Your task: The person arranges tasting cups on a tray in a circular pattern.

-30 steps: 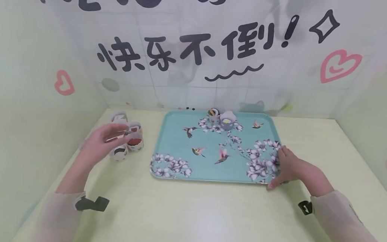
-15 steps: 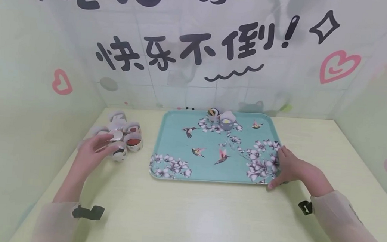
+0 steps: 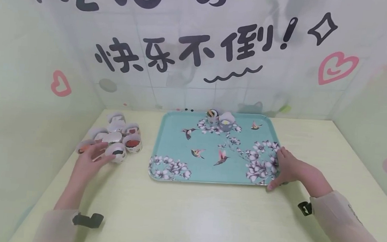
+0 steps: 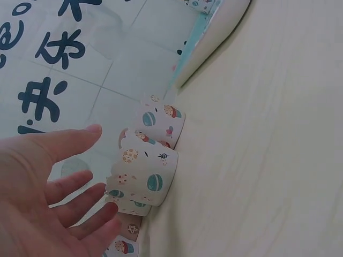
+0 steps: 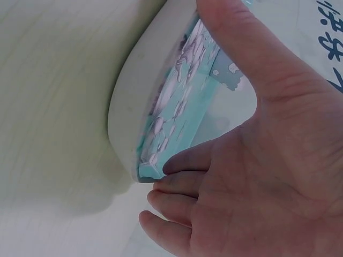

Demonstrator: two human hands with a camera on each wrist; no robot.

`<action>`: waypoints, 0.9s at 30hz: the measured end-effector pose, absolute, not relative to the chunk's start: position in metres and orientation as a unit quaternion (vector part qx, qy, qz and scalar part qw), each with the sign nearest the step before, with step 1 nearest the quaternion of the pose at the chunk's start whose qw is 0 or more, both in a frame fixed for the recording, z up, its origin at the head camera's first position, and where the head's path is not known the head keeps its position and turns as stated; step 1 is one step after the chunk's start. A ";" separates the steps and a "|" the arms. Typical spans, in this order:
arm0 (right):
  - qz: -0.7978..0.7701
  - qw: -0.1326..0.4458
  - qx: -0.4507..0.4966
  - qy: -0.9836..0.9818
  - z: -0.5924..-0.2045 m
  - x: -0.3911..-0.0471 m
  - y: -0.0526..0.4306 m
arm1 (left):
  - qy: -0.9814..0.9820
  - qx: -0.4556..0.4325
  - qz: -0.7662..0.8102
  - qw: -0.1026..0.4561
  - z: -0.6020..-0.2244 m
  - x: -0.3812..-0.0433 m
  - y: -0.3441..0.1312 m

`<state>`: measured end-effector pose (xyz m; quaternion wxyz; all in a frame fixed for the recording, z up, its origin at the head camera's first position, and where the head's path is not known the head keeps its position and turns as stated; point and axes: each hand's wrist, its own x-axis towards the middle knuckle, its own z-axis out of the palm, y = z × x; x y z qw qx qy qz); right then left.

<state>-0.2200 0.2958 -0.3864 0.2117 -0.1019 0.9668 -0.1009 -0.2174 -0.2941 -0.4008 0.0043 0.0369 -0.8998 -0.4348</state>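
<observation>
Right grip (image 3: 292, 168) spread against corner of teal, rectangular, plastic-looking tray (image 3: 175, 142), probably bracing it. Left grip (image 3: 89, 159) apart, beside white printed paper-like cups (image 3: 114, 137) bunched within reach.

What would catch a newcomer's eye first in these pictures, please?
Probably the turquoise flowered tray at the back of the table, with two small cups near its far edge and the right hand at its near right corner. Big black writing marks the wall behind. More cups cluster on the left side, by the left hand.
</observation>
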 end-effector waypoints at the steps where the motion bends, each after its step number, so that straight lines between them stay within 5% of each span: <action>1: -0.100 0.211 -0.103 0.967 -0.387 -0.220 0.296 | -0.899 0.041 -0.435 0.001 -0.402 -0.217 -0.294; 27: -0.106 0.214 -0.098 0.966 -0.385 -0.217 0.295 | -0.899 0.061 -0.430 -0.047 -0.416 -0.220 -0.292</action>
